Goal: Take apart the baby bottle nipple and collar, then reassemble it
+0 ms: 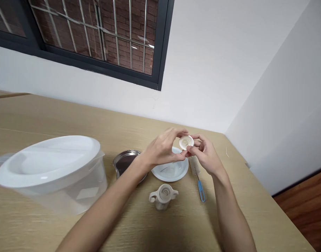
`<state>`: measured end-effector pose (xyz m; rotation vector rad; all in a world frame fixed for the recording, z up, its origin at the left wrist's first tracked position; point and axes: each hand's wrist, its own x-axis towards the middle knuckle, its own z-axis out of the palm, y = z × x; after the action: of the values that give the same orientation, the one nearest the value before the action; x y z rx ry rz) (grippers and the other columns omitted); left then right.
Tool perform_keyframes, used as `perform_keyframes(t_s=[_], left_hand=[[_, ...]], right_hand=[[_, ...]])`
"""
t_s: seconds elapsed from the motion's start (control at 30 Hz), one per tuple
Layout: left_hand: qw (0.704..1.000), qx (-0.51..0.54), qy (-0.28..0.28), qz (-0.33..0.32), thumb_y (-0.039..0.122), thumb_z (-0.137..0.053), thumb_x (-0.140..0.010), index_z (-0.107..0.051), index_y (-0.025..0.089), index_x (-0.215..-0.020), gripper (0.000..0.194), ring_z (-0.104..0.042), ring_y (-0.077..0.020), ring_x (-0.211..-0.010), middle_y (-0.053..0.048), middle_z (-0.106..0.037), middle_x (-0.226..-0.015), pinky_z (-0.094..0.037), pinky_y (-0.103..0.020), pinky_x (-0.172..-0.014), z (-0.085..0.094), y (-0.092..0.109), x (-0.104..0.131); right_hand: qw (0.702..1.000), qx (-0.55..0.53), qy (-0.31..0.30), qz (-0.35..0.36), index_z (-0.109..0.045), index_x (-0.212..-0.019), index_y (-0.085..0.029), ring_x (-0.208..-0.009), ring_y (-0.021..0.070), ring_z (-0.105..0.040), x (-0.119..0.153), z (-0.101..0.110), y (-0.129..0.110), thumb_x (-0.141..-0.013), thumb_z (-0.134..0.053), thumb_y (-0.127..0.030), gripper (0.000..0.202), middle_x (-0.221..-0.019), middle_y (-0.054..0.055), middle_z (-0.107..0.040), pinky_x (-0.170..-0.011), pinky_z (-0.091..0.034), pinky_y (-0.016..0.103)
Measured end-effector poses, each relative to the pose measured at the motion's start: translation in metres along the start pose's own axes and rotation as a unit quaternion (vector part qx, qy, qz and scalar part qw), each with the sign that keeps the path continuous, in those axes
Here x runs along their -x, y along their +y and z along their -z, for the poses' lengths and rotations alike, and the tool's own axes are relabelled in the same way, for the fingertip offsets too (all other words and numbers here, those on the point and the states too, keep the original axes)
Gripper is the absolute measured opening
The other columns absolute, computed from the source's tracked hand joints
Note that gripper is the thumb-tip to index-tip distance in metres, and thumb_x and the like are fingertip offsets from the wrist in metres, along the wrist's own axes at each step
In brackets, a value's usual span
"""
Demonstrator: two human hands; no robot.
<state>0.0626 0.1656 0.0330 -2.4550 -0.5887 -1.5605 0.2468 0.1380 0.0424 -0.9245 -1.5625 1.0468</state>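
Note:
A small round white cap is held up between both hands above a white plate. The fingers of my left hand touch its left side and lower edge. On the other side, my right hand grips it with thumb and fingers. A pale cup with two handles stands on the table below the plate. Right of the plate lies a bottle brush with a blue handle, its bristles partly behind the right hand.
A large translucent container with a white lid stands at the left. A round metal tray is partly behind my left forearm. A thin white strip lies at the right on the wooden table, which meets the wall.

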Motion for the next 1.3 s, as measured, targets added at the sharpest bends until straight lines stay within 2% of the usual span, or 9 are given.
perform_keyframes(t_s=[0.17,0.3,0.53,0.8,0.93,1.0,1.1,1.2,1.3], left_hand=[[0.999,-0.026,-0.006,-0.032,0.027,-0.071,-0.083,-0.047,0.02,-0.123,0.048,-0.069,-0.0188,-0.098,-0.007,-0.07,-0.109,-0.058,-0.032,-0.083,-0.001,0.001,-0.001],[1.0,-0.007,0.0,-0.013,0.025,-0.073,-0.08,-0.046,0.02,-0.126,0.053,-0.07,-0.0174,-0.096,-0.007,-0.07,-0.11,-0.06,-0.031,-0.084,0.0,0.0,0.001],[1.0,0.007,0.005,0.004,0.023,-0.076,-0.077,-0.044,0.019,-0.127,0.06,-0.072,-0.0174,-0.097,-0.007,-0.07,-0.11,-0.062,-0.03,-0.083,-0.001,-0.003,0.006],[0.999,0.001,0.024,-0.025,0.029,-0.074,-0.083,-0.047,0.019,-0.124,0.05,-0.071,-0.0178,-0.1,-0.007,-0.069,-0.11,-0.062,-0.031,-0.084,0.003,0.005,0.001],[0.995,0.092,0.021,0.016,0.043,-0.069,-0.086,-0.041,0.022,-0.127,0.053,-0.068,-0.0178,-0.112,-0.006,-0.063,-0.122,-0.063,-0.035,-0.09,0.015,0.021,-0.004],[0.989,0.136,-0.013,0.047,0.042,-0.068,-0.087,-0.04,0.023,-0.127,0.053,-0.067,-0.0183,-0.116,-0.006,-0.06,-0.125,-0.062,-0.034,-0.095,0.019,0.03,-0.006],[0.98,0.197,-0.031,0.029,0.033,-0.071,-0.086,-0.042,0.023,-0.127,0.051,-0.066,-0.0167,-0.116,-0.003,-0.06,-0.124,-0.06,-0.033,-0.098,0.02,0.043,-0.005],[0.977,0.2,-0.064,0.037,0.035,-0.073,-0.083,-0.041,0.026,-0.135,0.062,-0.061,-0.0204,-0.126,-0.003,-0.056,-0.135,-0.054,-0.04,-0.107,0.024,0.05,0.003],[0.965,0.169,-0.141,0.14,0.048,-0.083,-0.07,-0.036,0.029,-0.145,0.09,-0.052,-0.0288,-0.136,-0.007,-0.047,-0.15,-0.047,-0.047,-0.114,0.038,0.051,0.022]], right_hand=[[1.0,0.008,0.022,0.011,-0.052,-0.096,-0.019,-0.065,0.0133,-0.065,-0.003,0.0,0.006,-0.078,-0.066,-0.027,0.024,-0.083,0.0,-0.07,-0.065,-0.056,0.03],[0.999,0.027,0.021,0.009,-0.055,-0.097,-0.018,-0.069,0.0135,-0.065,-0.003,0.0,0.004,-0.078,-0.065,-0.026,0.023,-0.083,0.001,-0.07,-0.066,-0.055,0.028],[0.998,0.033,0.057,-0.017,-0.055,-0.084,-0.018,-0.051,0.0126,-0.061,-0.007,-0.004,0.002,-0.079,-0.063,-0.037,0.022,-0.06,-0.003,-0.062,-0.054,-0.05,0.025],[0.989,0.088,0.115,0.037,-0.059,-0.087,-0.019,-0.054,0.0145,-0.063,0.001,-0.001,-0.002,-0.082,-0.067,-0.051,0.034,-0.059,-0.003,-0.061,-0.055,-0.051,0.025],[0.999,-0.043,0.019,-0.009,-0.063,-0.106,-0.019,-0.078,0.023,-0.072,0.015,0.003,-0.021,-0.089,-0.047,-0.072,0.057,-0.077,0.005,-0.069,-0.066,-0.059,0.035],[0.995,-0.082,-0.032,-0.046,-0.065,-0.11,-0.019,-0.089,0.0253,-0.072,0.024,0.001,-0.026,-0.091,-0.045,-0.071,0.058,-0.085,0.007,-0.071,-0.072,-0.06,0.037],[0.991,-0.114,-0.05,-0.053,-0.065,-0.111,-0.022,-0.095,0.0249,-0.071,0.042,-0.002,-0.023,-0.093,-0.049,-0.065,0.049,-0.097,0.007,-0.072,-0.079,-0.06,0.039],[0.993,-0.097,-0.041,-0.046,-0.065,-0.111,-0.024,-0.093,0.0236,-0.071,0.058,-0.001,-0.006,-0.094,-0.048,-0.065,0.048,-0.1,0.008,-0.072,-0.082,-0.06,0.041],[0.997,0.03,-0.07,-0.028,-0.064,-0.119,-0.023,-0.091,0.022,-0.07,0.07,0.003,0.014,-0.092,-0.057,-0.06,0.046,-0.105,0.008,-0.072,-0.084,-0.059,0.04]])
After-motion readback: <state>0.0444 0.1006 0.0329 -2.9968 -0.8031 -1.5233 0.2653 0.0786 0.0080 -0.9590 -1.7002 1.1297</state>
